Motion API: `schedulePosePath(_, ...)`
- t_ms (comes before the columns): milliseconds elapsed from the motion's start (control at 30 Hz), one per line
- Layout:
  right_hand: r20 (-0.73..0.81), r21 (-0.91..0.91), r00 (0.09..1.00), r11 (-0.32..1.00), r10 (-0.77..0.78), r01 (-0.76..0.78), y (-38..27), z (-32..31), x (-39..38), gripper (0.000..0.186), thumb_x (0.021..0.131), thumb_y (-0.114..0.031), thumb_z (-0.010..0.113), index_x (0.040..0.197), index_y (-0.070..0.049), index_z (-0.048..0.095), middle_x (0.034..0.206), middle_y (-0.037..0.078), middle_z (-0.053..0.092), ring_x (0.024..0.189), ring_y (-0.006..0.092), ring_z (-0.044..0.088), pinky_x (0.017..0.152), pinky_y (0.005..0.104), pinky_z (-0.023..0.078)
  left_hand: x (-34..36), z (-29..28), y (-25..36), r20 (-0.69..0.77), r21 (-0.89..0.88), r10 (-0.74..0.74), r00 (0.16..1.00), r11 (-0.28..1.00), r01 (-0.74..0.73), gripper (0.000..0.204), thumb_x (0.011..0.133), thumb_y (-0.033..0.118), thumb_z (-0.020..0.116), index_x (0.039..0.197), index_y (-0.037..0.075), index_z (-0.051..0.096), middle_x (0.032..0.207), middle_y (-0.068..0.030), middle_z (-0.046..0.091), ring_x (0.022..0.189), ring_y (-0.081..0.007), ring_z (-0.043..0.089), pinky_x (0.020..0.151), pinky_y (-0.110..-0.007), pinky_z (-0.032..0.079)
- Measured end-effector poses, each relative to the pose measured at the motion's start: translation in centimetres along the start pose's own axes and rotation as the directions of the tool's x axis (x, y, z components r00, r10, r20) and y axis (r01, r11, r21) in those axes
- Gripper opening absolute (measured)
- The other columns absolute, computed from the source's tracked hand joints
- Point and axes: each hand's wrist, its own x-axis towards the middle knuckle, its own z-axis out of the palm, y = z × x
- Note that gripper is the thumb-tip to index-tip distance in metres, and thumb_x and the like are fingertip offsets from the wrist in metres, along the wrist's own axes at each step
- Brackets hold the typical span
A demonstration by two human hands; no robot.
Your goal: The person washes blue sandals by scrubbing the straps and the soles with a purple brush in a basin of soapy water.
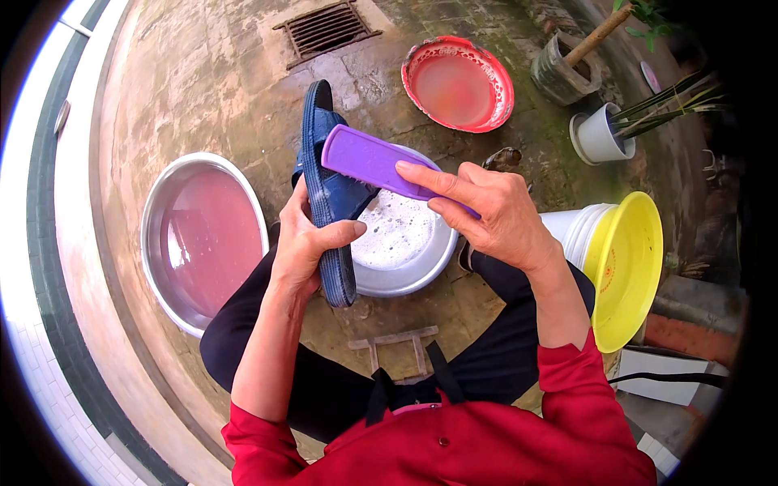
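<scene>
My left hand point(305, 243) is closed around a dark blue slide sandal point(331, 190), which it holds on edge with the toe end pointing away from me. In my right hand point(498, 212) is a purple scrubbing brush point(377, 160), gripped by its handle with the forefinger stretched along the back. The brush head lies over the sandal's strap; its bristles are mostly hidden beneath it. Below both hands stands a metal basin point(401, 283) of white, foamy water, partly covered by the brush and my right hand.
At the left is a metal basin point(151, 235) of pinkish water. A red patterned basin point(504, 93) sits farther off, near a drain grate point(328, 31). Potted plants point(604, 136) line the far right. A yellow basin point(636, 267) leans by white buckets point(571, 231) on my right.
</scene>
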Motion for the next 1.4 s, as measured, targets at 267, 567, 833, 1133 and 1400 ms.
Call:
schedulePosePath(267, -0.233, 0.215, 0.972, 0.975, 0.001, 0.050, 1.2, 0.9, 0.9, 0.048, 0.087, -0.014, 0.065, 0.133, -0.026, 0.058, 0.071, 0.009, 0.056, 0.058, 0.0244, 0.057, 0.056, 0.0364, 0.048, -0.2, 1.5, -0.7, 0.119, 0.179, 0.012, 0.993, 0.983, -0.033, 0.081, 0.053, 0.005, 0.078, 0.129, 0.000, 0.051, 0.112, -0.0082, 0.061, 0.098, -0.0165, 0.059, 0.095, -0.030, 0.043)
schedulePosePath(567, -0.061, -0.083, 0.991, 0.989, 0.119, -0.123, 2.9, 0.0, -1.4, 0.049, 0.086, -0.010, 0.067, 0.132, -0.025, 0.060, 0.065, 0.007, 0.049, 0.055, 0.0216, 0.052, 0.054, 0.0349, 0.044, -0.5, -0.7, 1.4, 0.022, 0.024, -0.030, 0.999, 0.999, 0.030, 0.067, 0.054, 0.007, 0.076, 0.117, -0.004, 0.055, 0.097, -0.0085, 0.063, 0.085, -0.0170, 0.061, 0.082, -0.029, 0.049)
schedulePosePath(833, -0.128, 0.053, 0.992, 0.999, 0.009, -0.003, 0.0, 0.9, 0.4, 0.052, 0.085, -0.009, 0.067, 0.134, -0.026, 0.058, 0.064, 0.007, 0.047, 0.053, 0.0210, 0.048, 0.053, 0.0353, 0.043, -0.6, 0.7, -0.9, 0.093, 0.194, -0.029, 0.995, 0.981, 0.011, 0.075, 0.053, 0.006, 0.077, 0.124, -0.004, 0.054, 0.103, -0.0092, 0.064, 0.090, -0.0174, 0.062, 0.088, -0.028, 0.046)
schedulePosePath(1133, -0.213, 0.368, 0.972, 0.930, 0.094, -0.009, 2.3, 1.2, -0.1, 0.045, 0.091, -0.015, 0.061, 0.135, -0.022, 0.056, 0.091, 0.014, 0.068, 0.069, 0.0285, 0.063, 0.066, 0.0376, 0.051, -0.5, 0.8, 1.7, 0.215, -0.411, 0.098, 0.972, 0.912, -0.001, 0.088, 0.062, 0.026, 0.069, 0.136, -0.009, 0.039, 0.127, -0.0273, 0.054, 0.111, -0.0377, 0.060, 0.099, -0.045, 0.050)
schedulePosePath(1400, 0.088, 0.293, 0.987, 0.943, 0.137, -0.157, 0.0, 0.0, -0.2, 0.046, 0.091, -0.008, 0.060, 0.136, -0.018, 0.055, 0.096, 0.017, 0.067, 0.076, 0.0240, 0.063, 0.075, 0.0306, 0.050, -0.4, 0.1, 0.1, 0.309, -0.487, 0.079, 0.948, 0.869, 0.087, 0.090, 0.066, 0.032, 0.069, 0.140, -0.008, 0.036, 0.129, -0.0293, 0.051, 0.109, -0.0402, 0.060, 0.095, -0.048, 0.051)
